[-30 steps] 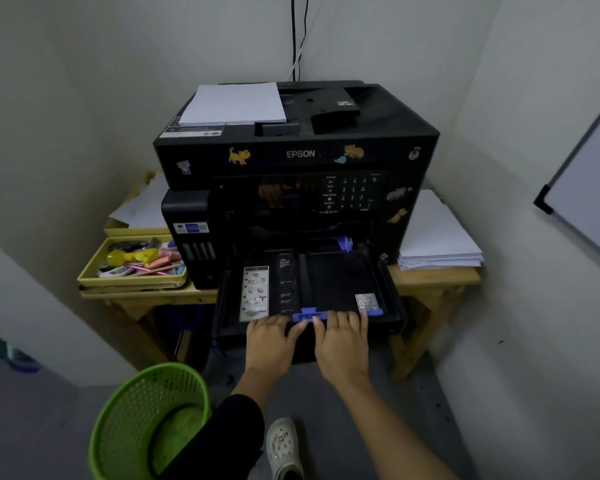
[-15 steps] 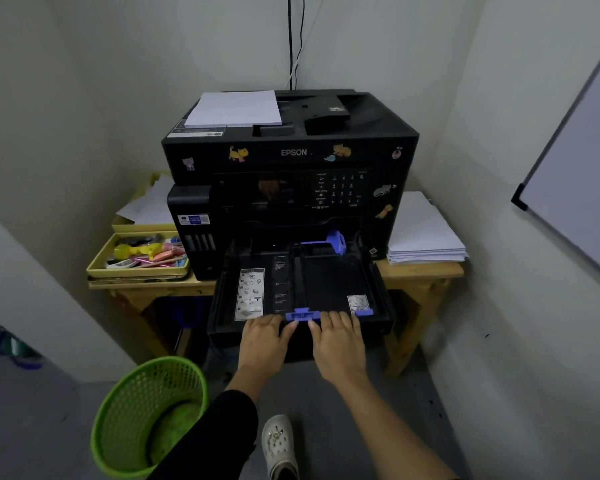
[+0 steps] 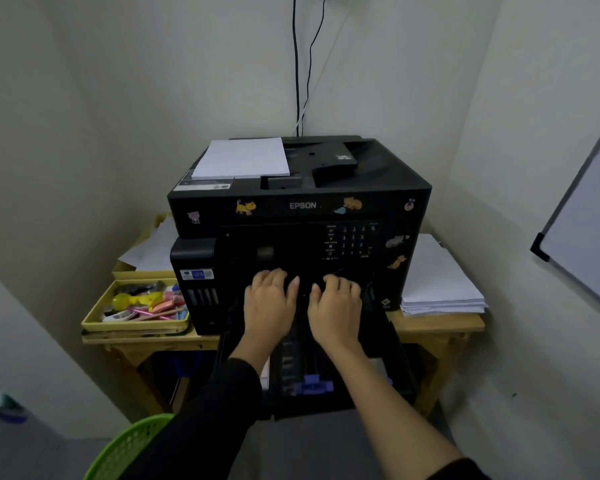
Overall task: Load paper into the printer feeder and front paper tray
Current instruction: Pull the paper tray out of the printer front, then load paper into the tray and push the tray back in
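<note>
A black Epson printer (image 3: 302,206) stands on a small wooden table (image 3: 437,329). White paper (image 3: 243,157) lies on its top feeder at the left. The black front paper tray (image 3: 400,372) is pulled out towards me, holding no paper, with a blue guide (image 3: 312,388) at its near end. My left hand (image 3: 269,304) and my right hand (image 3: 336,304) reach over the tray to the back of it, at the printer's slot. Their fingers are spread and curled down; what the fingertips touch is hidden.
A stack of white paper (image 3: 440,285) lies on the table right of the printer. A yellow tray (image 3: 97,322) of stationery and loose sheets (image 3: 149,251) sit at the left. A green basket (image 3: 129,448) stands on the floor at lower left. A whiteboard (image 3: 589,233) hangs on the right wall.
Both hands have left the tray's front edge by the blue guide and moved forward to the back of the tray. My view has moved closer to the printer.
</note>
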`<control>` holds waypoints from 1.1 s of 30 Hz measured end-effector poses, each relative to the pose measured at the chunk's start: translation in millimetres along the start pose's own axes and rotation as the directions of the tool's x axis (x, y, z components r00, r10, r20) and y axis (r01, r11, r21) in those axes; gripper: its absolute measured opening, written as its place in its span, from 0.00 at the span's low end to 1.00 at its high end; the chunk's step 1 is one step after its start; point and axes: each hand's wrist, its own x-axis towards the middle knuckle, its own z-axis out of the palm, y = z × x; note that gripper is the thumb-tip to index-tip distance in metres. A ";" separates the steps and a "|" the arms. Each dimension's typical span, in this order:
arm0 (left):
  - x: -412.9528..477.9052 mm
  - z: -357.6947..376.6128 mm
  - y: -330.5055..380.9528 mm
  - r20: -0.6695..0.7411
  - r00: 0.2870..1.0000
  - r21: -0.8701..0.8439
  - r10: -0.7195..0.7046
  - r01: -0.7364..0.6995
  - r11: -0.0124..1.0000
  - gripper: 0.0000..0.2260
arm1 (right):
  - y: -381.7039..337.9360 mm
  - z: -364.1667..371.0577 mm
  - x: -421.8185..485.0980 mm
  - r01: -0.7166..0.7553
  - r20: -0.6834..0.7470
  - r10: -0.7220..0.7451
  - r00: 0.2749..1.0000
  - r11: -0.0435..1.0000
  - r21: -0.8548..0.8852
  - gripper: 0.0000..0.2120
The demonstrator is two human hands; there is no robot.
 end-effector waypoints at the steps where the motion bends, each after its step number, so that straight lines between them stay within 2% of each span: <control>1: 20.8 -7.5 -0.1 -0.046 0.999 -0.011 0.011 -0.012 1.000 0.19 | -10.3 -2.0 19.1 0.009 -0.024 -0.008 1.000 0.999 0.033 0.17; 6: 120.9 -51.2 -6.5 -0.272 0.962 -0.088 0.033 -0.059 0.994 0.17 | -69.8 -10.6 116.0 0.104 -0.187 -0.061 0.980 0.968 0.226 0.13; 8: 157.6 -66.9 -14.5 -0.301 0.952 -0.068 0.045 -0.069 0.995 0.16 | -92.5 -13.6 152.9 0.105 -0.191 -0.041 0.981 0.937 0.334 0.12; 11: 207.4 -81.7 -31.0 -0.219 0.976 -0.008 -0.002 0.000 1.000 0.17 | -123.1 -10.1 206.9 0.032 -0.101 0.012 0.995 0.903 0.428 0.13; 13: 218.2 -83.8 -34.9 -0.101 0.995 0.056 -0.024 0.030 0.998 0.18 | -125.4 -9.2 227.1 -0.059 0.006 0.062 0.998 0.915 0.398 0.14; 17: 251.2 -81.0 -54.2 0.014 0.995 0.137 -0.103 0.101 0.985 0.17 | -139.4 13.6 279.4 -0.233 0.210 0.166 0.963 0.907 0.352 0.12; 20: 264.8 -81.2 -58.7 0.028 0.991 0.147 -0.134 0.129 0.981 0.14 | -141.5 27.6 305.0 -0.311 0.297 0.206 0.933 0.874 0.373 0.14; 25: 279.2 -82.5 -57.2 0.057 0.985 0.172 -0.162 0.150 0.973 0.03 | -141.2 32.3 325.4 -0.410 0.431 0.242 0.869 0.840 0.356 0.11; 28: 284.5 -82.5 -55.0 0.054 0.977 0.159 -0.205 0.194 0.968 0.09 | -144.9 33.1 334.0 -0.443 0.558 0.200 0.806 0.829 0.342 0.10; 30: 286.7 -82.7 -52.9 0.056 0.965 0.128 -0.256 0.248 0.960 0.11 | -148.1 33.2 337.4 -0.410 0.527 0.174 0.832 0.833 0.372 0.06; 32: 291.9 -83.9 -53.1 0.057 0.943 0.061 -0.326 0.323 0.944 0.14 | -147.0 32.3 339.3 -0.387 0.458 0.164 0.874 0.805 0.450 0.09; 33: 296.0 -85.3 -54.3 0.055 0.929 0.010 -0.366 0.366 0.931 0.16 | -145.7 29.2 339.4 -0.382 0.428 0.165 0.889 0.783 0.491 0.08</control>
